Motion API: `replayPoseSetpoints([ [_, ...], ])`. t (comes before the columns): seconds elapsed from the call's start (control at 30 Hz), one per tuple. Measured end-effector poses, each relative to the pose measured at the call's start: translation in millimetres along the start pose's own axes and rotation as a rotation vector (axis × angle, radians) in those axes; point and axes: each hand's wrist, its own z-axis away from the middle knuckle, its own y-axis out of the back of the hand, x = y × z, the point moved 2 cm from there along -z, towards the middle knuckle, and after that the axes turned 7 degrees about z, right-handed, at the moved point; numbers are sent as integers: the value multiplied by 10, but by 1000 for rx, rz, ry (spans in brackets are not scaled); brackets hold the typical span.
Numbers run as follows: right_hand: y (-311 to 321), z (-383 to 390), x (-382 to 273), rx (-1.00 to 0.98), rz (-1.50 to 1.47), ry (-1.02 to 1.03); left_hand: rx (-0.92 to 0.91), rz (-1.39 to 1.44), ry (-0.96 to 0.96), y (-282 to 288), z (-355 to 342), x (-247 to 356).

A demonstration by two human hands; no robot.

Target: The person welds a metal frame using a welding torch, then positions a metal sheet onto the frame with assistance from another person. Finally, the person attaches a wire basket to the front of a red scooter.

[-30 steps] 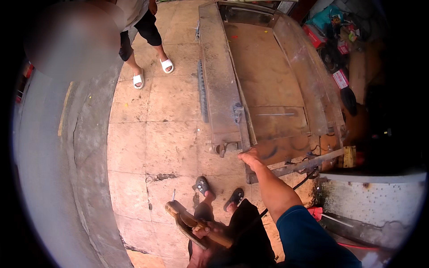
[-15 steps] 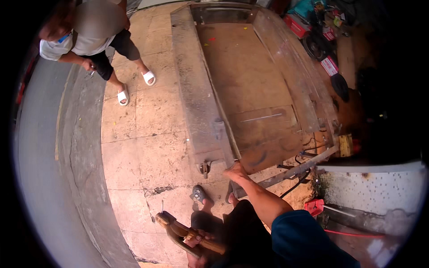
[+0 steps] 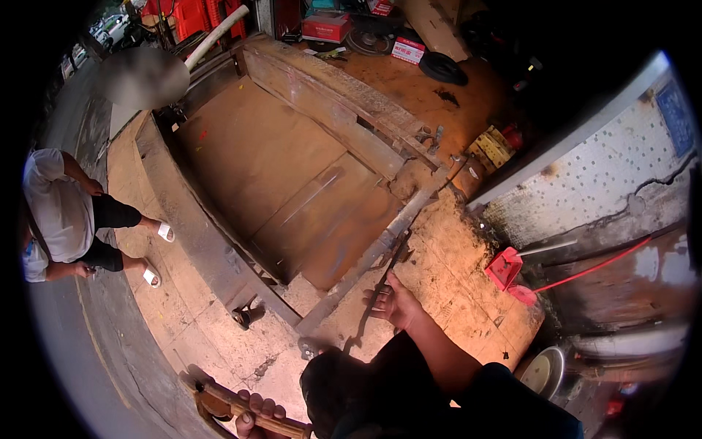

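At the lower left, my left hand point(image 3: 256, 415) is closed round a wooden-handled tool point(image 3: 228, 399) with a thick head and a second, curved piece below it; its exact kind I cannot make out. My right hand point(image 3: 398, 301) reaches forward near the cart's front bar. A dark, bent cable-like length point(image 3: 363, 322) crosses its fingers, with fingertips showing on the left and the palm on the right. Just beyond is the rusty metal cart bed point(image 3: 292, 205), low-sided and brown-floored.
A person in white point(image 3: 66, 208) with white slippers stands left of the cart. To the right are a red dustpan point(image 3: 504, 269), a tiled wall point(image 3: 585, 197), a yellow block point(image 3: 491, 150) and a round metal basin point(image 3: 542, 373). Boxes point(image 3: 325, 28) and a black tyre point(image 3: 442, 69) lie behind.
My view has turned to the right. My right hand has left the cart's front corner and is now at the dark length by the front bar. My left hand still holds the wooden-handled tool.
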Motion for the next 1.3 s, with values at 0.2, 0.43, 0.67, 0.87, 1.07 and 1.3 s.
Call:
replayPoseSetpoints([
  [0.2, 237, 58, -1014, -408, -560, 359, -118, -127, -252, -643, 134, -658],
  [0.43, 2194, 524, -1612, -102, -581, 485, -228, -167, -196, -926, -1, -2181],
  [0.67, 2801, 651, -2290, -63, -779, 489, -384, -217, -176, -1680, -418, -2644],
  [0.87, 3976, -77, -2200, 82, -967, 567, -678, -310, -243, -2267, -864, -2807],
  [1.07, 4725, -600, -2847, 266, -1017, 299, -431, -795, -1116, -3164, -1003, -3612],
  [1.3, 3786, -182, -5228, 11, -354, 308, -139, -990, -1282, -3664, -1329, -4443],
])
